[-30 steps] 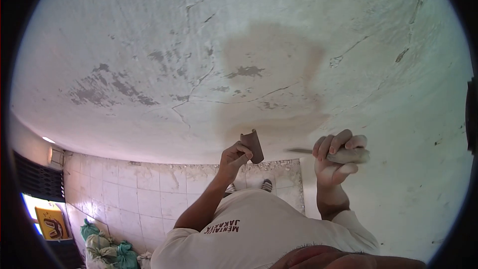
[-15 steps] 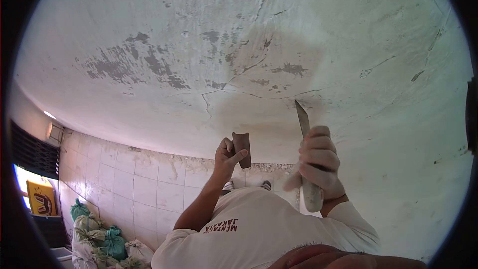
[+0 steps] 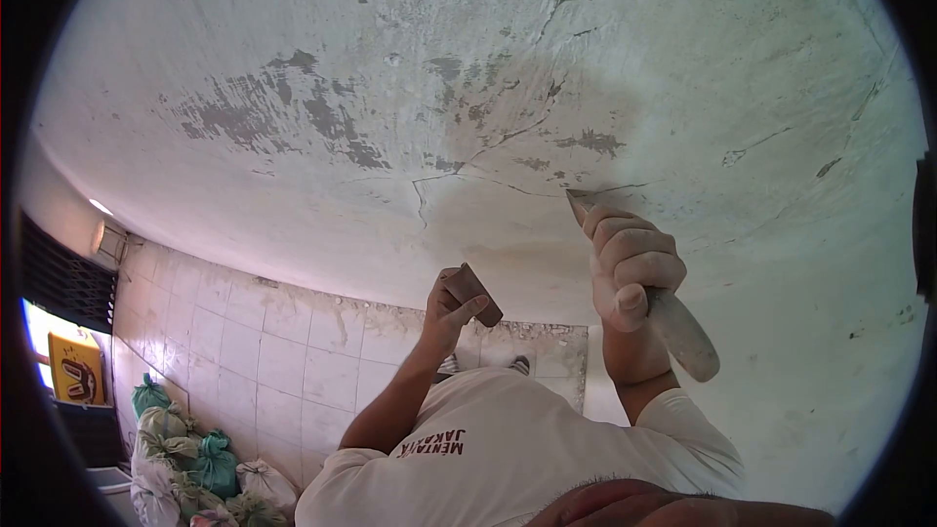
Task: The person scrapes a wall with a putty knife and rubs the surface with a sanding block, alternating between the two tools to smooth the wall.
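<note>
In my right hand (image 3: 636,259), the fingers are wrapped round a scraper whose pale, rounded handle (image 3: 686,337) points down and right. Its pointed metal blade (image 3: 579,203) sticks out beyond my knuckles, with the tip right at a thin crack in the white wall (image 3: 742,224). My left hand (image 3: 447,310) holds a small brown rectangular piece (image 3: 474,295), slightly curved like a folded sheet, between thumb and fingers. It is tilted and lower than the scraper, in front of the wall's base. Grey bare patches (image 3: 337,127) and a damp-looking darker area mark the plaster.
Tied green and white sacks (image 3: 210,464) are heaped at the lower left on the tiled floor (image 3: 278,376). Behind them stands a yellow box (image 3: 76,368) near a dark lattice (image 3: 66,278). Crumbled debris lies along the foot of the wall.
My right hand has turned and risen toward the wall, swinging the scraper's handle out to the right. The brown piece in my left hand has tilted over. The view has shifted slightly.
</note>
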`<state>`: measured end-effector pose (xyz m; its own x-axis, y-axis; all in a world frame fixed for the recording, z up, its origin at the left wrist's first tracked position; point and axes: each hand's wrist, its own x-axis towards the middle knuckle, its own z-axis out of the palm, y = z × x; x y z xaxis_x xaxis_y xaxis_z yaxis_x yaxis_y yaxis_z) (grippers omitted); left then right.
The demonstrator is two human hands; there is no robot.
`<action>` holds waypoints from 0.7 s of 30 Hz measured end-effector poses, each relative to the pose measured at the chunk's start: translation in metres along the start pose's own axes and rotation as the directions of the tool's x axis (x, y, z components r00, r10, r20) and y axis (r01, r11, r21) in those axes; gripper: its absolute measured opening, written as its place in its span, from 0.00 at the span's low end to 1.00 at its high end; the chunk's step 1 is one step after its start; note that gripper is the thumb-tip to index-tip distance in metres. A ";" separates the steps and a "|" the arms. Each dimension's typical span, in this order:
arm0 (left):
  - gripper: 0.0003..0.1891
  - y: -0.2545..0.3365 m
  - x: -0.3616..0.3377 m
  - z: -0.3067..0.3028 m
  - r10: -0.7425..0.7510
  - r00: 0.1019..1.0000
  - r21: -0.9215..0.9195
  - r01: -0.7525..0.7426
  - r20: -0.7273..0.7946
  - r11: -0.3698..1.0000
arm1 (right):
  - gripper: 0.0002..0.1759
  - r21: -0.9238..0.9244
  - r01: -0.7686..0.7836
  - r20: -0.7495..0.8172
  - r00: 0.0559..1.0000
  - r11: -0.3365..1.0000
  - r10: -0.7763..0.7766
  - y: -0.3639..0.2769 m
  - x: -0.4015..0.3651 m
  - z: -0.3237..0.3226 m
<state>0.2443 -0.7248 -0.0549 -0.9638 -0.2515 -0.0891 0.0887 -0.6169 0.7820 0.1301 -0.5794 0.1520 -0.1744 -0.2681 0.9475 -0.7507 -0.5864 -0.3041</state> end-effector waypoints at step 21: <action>0.22 -0.001 0.008 -0.003 -0.020 1.000 0.052 0.020 0.004 0.998 | 0.29 -0.083 0.025 -0.024 0.999 0.996 -0.027 -0.004 -0.005 0.016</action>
<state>0.2371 -0.7288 -0.0586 -0.9664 -0.2359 -0.1020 0.0566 -0.5825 0.8108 0.1447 -0.5881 0.1470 -0.1696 -0.2334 0.9575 -0.8053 -0.5272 -0.2711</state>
